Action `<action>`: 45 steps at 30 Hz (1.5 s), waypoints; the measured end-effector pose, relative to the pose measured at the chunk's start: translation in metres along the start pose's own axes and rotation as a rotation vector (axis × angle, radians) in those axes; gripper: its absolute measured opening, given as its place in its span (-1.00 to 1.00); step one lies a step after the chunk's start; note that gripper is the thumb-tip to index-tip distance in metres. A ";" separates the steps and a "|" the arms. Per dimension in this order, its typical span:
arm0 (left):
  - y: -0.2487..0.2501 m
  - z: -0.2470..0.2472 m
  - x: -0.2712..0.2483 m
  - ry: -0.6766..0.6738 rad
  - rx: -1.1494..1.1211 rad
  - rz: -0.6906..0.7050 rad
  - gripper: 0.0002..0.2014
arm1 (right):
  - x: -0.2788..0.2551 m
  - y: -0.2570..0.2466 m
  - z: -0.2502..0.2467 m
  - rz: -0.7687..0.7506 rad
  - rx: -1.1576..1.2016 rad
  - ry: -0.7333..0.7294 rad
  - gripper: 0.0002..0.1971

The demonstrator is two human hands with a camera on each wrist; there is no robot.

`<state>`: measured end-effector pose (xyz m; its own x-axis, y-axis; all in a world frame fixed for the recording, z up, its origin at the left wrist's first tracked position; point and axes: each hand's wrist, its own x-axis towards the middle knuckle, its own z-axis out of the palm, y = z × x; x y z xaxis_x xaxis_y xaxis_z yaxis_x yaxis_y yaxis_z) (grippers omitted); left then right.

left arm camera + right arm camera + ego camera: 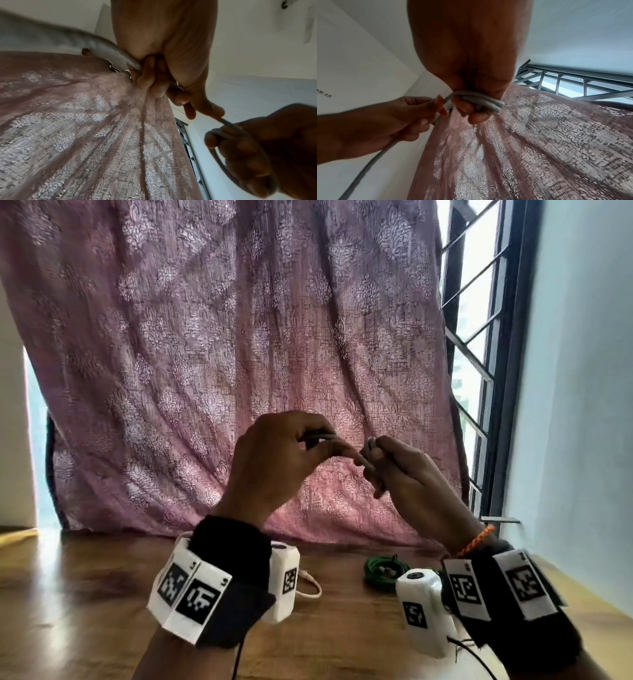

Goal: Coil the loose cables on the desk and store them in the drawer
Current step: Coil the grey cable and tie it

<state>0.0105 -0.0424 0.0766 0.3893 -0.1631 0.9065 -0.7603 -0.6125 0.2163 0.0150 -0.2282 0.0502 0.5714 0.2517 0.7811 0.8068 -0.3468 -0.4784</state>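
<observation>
head view: both hands are raised above the table point(102, 594), in front of the pink curtain point(222, 337). the left hand point(274, 460) has its fingers point(310, 424) curled over a grey cable point(323, 438), thumb stretched under it toward the other hand. the right hand point(400, 470) is closed around a small bundle of the same cable, its fingers tightly curled. the two hands almost touch, with a short run of cable between them. on the table, below the right hand, lies a green cable coil point(383, 571); below the left wrist a white cable point(310, 585) loops out from behind the wrist camera. no drawer shows here.

left wrist view: the left hand point(164, 67) is seen from beneath, its fingers point(150, 79) folded down over the grey cable point(109, 51), which runs blurred toward the camera's left. past the thumb the cable continues to the right hand point(257, 148), where it bends in a loop round the curled fingers. the table is out of sight here.

right wrist view: the right hand point(471, 60) pinches several turns of grey cable point(481, 101) laid side by side, its fingers point(476, 116) closed narrow beneath them. the left hand point(385, 121) holds the cable just beside the bundle, and the loose length drops away below it. the window grille point(565, 86) shows beyond the curtain point(522, 148).
</observation>
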 end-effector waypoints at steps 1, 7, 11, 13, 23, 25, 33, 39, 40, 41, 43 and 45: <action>-0.004 -0.001 0.000 0.006 -0.011 0.004 -0.56 | -0.001 -0.003 0.001 0.013 0.038 -0.024 -0.70; -0.015 0.001 -0.002 -0.006 0.007 -0.025 -0.66 | -0.004 -0.017 0.003 -0.048 -0.052 -0.024 -0.60; -0.020 0.013 -0.003 -0.109 -0.060 -0.080 -0.63 | -0.003 -0.021 0.000 -0.068 -0.083 0.071 -0.65; -0.023 0.020 -0.002 -0.164 -0.071 -0.107 -0.69 | -0.002 -0.021 -0.002 -0.066 -0.067 0.095 -0.65; -0.009 0.060 -0.010 -0.357 -0.296 -0.243 -0.31 | 0.003 -0.025 -0.017 0.132 0.315 0.114 -0.60; -0.007 0.062 -0.009 -0.370 -0.331 -0.239 -0.28 | 0.003 -0.028 -0.021 0.146 0.364 0.113 -0.60; -0.003 0.072 -0.015 -0.417 -0.436 -0.250 -0.31 | 0.001 -0.032 -0.028 0.193 0.531 0.135 -0.59; 0.000 0.080 -0.015 -0.416 -0.478 -0.298 -0.51 | 0.004 -0.032 -0.040 0.292 0.782 0.209 -0.59; 0.000 0.080 -0.016 -0.420 -0.475 -0.296 -0.57 | 0.004 -0.033 -0.042 0.311 0.841 0.225 -0.60; -0.001 0.080 -0.017 -0.433 -0.463 -0.291 -0.63 | 0.005 -0.033 -0.044 0.328 0.911 0.238 -0.60; -0.001 0.081 -0.017 -0.465 -0.408 -0.294 -0.71 | 0.005 -0.034 -0.048 0.347 1.067 0.243 -0.61; 0.000 0.084 -0.018 -0.489 -0.383 -0.320 -0.73 | 0.006 -0.033 -0.049 0.361 1.184 0.236 -0.62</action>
<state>0.0471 -0.1046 0.0301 0.7455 -0.4047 0.5296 -0.6643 -0.3871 0.6394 -0.0160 -0.2591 0.0901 0.8447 0.1020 0.5255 0.3209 0.6892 -0.6496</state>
